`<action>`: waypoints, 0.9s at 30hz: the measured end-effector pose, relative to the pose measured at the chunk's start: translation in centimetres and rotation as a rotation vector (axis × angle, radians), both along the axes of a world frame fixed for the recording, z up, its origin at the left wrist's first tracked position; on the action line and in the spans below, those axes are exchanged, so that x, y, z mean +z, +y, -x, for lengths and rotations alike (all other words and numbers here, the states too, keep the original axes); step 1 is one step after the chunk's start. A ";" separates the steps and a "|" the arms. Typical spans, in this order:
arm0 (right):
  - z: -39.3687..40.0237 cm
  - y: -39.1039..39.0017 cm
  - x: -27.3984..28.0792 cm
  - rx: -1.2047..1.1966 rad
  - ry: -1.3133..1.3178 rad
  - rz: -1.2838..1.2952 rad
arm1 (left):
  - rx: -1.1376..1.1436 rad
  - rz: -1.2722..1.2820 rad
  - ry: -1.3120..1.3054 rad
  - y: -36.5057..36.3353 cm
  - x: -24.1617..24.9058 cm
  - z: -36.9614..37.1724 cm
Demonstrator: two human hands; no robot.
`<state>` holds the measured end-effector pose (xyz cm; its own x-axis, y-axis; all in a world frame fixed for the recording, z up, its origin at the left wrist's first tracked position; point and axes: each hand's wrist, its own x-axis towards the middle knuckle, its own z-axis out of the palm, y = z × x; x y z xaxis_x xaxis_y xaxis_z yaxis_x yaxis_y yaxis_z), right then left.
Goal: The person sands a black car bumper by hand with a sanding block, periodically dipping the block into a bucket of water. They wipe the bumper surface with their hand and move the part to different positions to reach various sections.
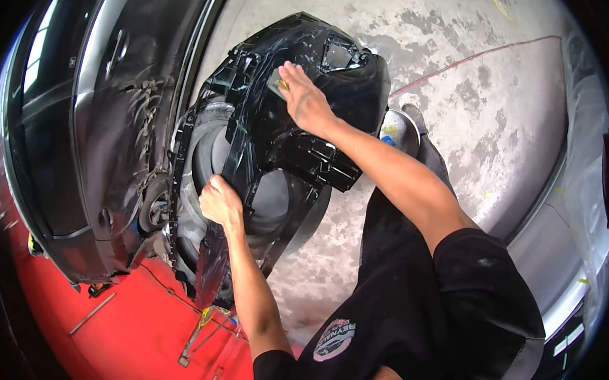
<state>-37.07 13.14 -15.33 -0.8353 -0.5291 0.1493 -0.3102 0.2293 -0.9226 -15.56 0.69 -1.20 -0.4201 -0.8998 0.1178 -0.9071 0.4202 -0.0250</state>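
Note:
A large black plastic car part, like a bumper cover (354, 93), lies over stacked tires (211, 150). My left hand (221, 202) is closed round a narrow edge of this part, near its lower left side. Farther up, my right hand (304, 98) presses a small yellowish-grey pad (277, 84) against the black surface, fingers together over it. The pad is mostly covered by the hand. Openings and brackets show in the part below my right hand.
On the left stands a black car (51, 147) with scraped, torn bodywork. Red flooring (120, 334) and a metal stand (205, 330) are at lower left. A round metal container (398, 128) is beside my leg. Plastic sheeting (589, 177) hangs over a car at right.

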 end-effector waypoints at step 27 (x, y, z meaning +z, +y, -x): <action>2.8 1.8 -4.0 0.001 0.196 0.029 | -0.014 0.001 -0.015 -0.3 0.0 0.1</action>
